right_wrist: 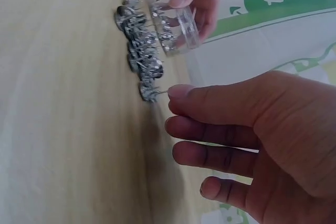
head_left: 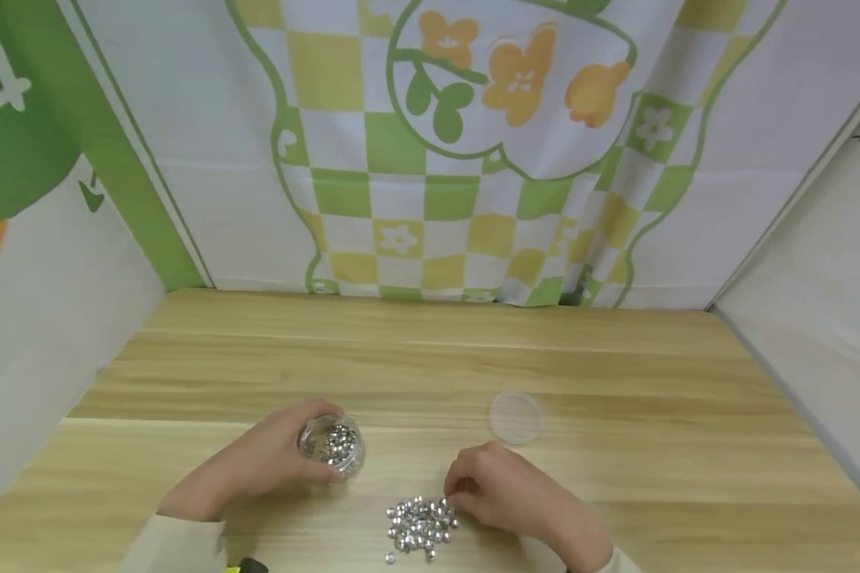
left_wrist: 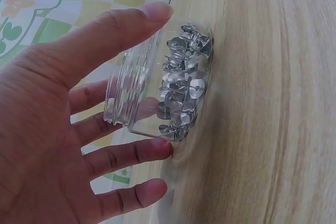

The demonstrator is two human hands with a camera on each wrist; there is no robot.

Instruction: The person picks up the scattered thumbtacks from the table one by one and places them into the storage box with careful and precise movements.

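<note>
My left hand (head_left: 287, 450) grips a clear round jar (head_left: 356, 461) at the left of the middle, thumb on one side and fingers on the other. Silver thumbtacks (left_wrist: 181, 85) fill the bottom of the jar, whose threaded mouth is uncovered. To its right, a loose pile of thumbtacks (head_left: 419, 525) lies on the table. My right hand (head_left: 498, 487) is at the pile's right edge. In the right wrist view, its thumb and index finger (right_wrist: 181, 107) pinch the pin of a thumbtack (right_wrist: 152, 94) at the near end of the pile; the other fingers are loosely bent.
A clear round lid (head_left: 516, 417) lies flat on the wooden table (head_left: 652, 374) beyond my right hand. A dark and yellow object (head_left: 247, 566) shows at the bottom edge, near the left sleeve. Patterned cloth (head_left: 401, 183) hangs behind the table, with white panels at both sides.
</note>
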